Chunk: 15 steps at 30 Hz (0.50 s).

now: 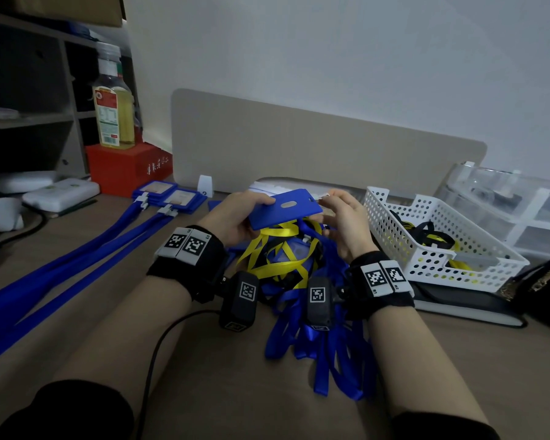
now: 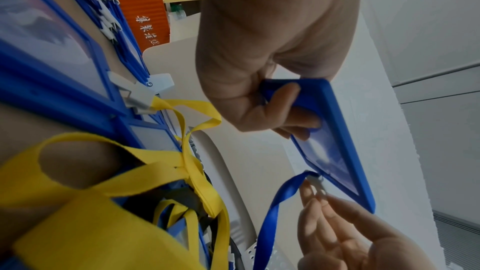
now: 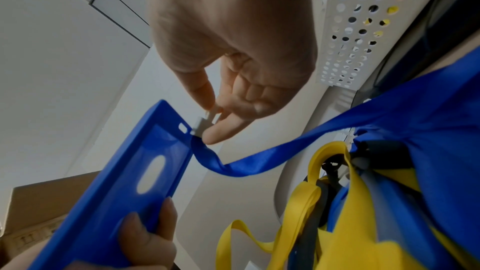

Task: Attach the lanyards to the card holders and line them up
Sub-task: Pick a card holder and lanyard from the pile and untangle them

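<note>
My left hand [image 1: 235, 217] [image 2: 262, 98] grips a blue card holder [image 1: 285, 208] [image 2: 335, 151] [image 3: 124, 182] by its lower end, lifted above the desk. My right hand [image 1: 340, 214] [image 3: 215, 108] pinches the white clip [image 3: 205, 123] [image 2: 318, 184] of a blue lanyard [image 3: 259, 163] [image 2: 280, 202], right at the holder's slot [image 3: 183, 127]. Under both hands lies a tangle of blue, yellow and black lanyards [image 1: 299, 281]. Two finished blue holders [image 1: 172, 195] with lanyards [image 1: 77, 258] lie side by side at the left.
A white perforated basket [image 1: 432, 265] with yellow and black lanyards stands at the right, on a dark notebook [image 1: 458, 303]. A beige divider [image 1: 315, 144] closes the back. A red box [image 1: 127, 166] bearing a bottle [image 1: 113, 100] stands at the back left.
</note>
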Available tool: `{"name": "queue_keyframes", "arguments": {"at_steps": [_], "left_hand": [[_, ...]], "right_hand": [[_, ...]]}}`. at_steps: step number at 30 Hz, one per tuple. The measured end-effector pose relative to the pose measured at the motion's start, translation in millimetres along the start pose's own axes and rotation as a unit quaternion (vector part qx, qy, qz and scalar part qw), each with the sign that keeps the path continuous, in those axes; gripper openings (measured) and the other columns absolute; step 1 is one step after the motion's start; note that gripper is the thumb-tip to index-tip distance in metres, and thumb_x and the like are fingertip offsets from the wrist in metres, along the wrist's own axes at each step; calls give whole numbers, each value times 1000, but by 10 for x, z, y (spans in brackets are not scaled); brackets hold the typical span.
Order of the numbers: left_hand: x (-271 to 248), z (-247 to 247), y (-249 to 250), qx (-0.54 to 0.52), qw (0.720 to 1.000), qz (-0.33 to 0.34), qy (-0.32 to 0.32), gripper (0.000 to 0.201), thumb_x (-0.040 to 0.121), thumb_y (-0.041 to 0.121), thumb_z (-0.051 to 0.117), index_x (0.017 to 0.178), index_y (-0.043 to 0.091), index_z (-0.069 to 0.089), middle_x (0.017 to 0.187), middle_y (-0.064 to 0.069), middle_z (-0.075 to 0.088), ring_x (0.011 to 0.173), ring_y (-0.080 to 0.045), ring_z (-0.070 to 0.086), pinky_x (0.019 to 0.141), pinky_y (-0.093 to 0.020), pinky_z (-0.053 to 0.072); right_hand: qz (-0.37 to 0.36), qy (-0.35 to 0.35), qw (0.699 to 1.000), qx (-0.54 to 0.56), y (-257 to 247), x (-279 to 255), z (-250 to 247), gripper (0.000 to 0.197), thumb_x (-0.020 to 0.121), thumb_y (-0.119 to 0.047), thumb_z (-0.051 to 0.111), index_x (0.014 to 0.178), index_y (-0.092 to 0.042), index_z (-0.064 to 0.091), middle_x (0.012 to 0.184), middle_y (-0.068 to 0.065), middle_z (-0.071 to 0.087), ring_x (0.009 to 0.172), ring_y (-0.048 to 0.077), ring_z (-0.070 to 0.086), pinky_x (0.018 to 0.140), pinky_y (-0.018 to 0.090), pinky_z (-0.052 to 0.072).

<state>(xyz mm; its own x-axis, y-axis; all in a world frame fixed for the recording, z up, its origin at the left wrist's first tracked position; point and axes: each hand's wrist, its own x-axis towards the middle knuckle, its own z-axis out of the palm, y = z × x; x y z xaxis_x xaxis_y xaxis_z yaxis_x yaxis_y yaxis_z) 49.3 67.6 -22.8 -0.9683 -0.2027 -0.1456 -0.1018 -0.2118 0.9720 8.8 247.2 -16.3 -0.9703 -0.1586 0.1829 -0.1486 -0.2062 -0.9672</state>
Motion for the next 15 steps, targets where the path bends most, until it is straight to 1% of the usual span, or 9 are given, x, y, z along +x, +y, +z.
{"name": "queue_keyframes", "arguments": {"at_steps": [2,4,6,7,10,12,15], "left_hand": [[4,11,0,-2,1000,1,2,9,86,16,63,92,15,56,98,-10,55,72,-20,51,50,-25,33],[-2,28,1,3,1000,1,4,7,87,15,62,90,14,56,97,-11,55,70,-19,52,51,-27,32],[-9,39,3,4,1000,2,4,6,88,15,62,90,14,56,93,-10,56,67,-19,52,52,-27,32],[-15,41,4,1,1000,2,3,7,87,14,62,91,13,56,93,-10,57,69,-20,53,53,-27,33],[-29,49,8,-17,1000,-5,4,11,85,14,64,94,12,57,100,-12,55,84,-24,50,57,-29,34],[-50,58,16,-24,1000,-8,11,10,84,14,64,92,13,57,101,-12,53,82,-22,49,56,-29,33],[-55,58,24,-15,1000,-9,23,8,85,14,64,88,14,57,97,-11,53,70,-19,49,51,-27,32]], "right_hand": [[3,-5,1000,3,-11,-25,15,22,93,-10,49,75,-22,50,68,-9,67,52,12,65,41,17,26],[1,-10,1000,2,-12,-41,31,22,94,-9,47,76,-21,48,64,-9,66,50,11,64,38,15,24],[-1,-11,1000,-4,-16,-53,51,22,95,-9,46,77,-21,48,66,-5,65,48,10,63,37,15,23],[-2,-12,1000,-9,-21,-56,59,21,95,-9,46,77,-20,49,67,-4,64,47,10,62,37,15,23],[-5,-18,1000,-19,-33,-56,77,20,94,-8,46,79,-20,50,72,-2,63,46,9,62,35,13,24],[-8,-24,999,-24,-27,-46,79,19,94,-7,46,80,-20,50,76,0,62,45,9,61,33,13,23],[-13,-31,999,-31,-10,-33,70,19,93,-7,48,79,-20,50,76,1,62,45,9,61,33,13,22]]}}
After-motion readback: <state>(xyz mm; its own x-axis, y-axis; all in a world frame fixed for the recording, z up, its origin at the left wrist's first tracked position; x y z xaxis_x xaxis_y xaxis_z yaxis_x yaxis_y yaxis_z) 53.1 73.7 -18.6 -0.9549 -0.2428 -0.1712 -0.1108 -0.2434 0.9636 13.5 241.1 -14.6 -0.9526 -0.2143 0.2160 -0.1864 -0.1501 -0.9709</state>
